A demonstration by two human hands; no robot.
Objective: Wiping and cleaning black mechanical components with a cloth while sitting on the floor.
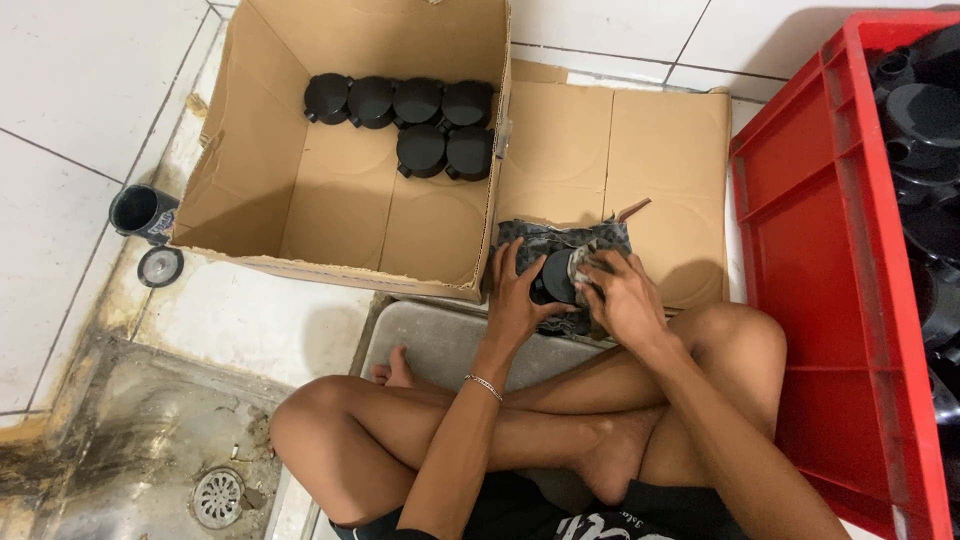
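My left hand [515,300] grips a round black plastic part [556,277] from the left side. My right hand [620,297] presses a grey rag [560,236] against the part's right face. The rag also lies spread under the part, on a flattened piece of cardboard [615,150]. An open cardboard box [345,215] stands to the left of my hands, with several of the same black round parts [420,118] lined up along its far wall. I sit cross-legged on the floor with my legs below my hands.
A red plastic crate [810,290] at the right holds more black parts [925,120]. A black cup [140,212] and a round lid [160,266] sit left of the box. A floor drain [217,496] is at lower left in a wet, stained patch.
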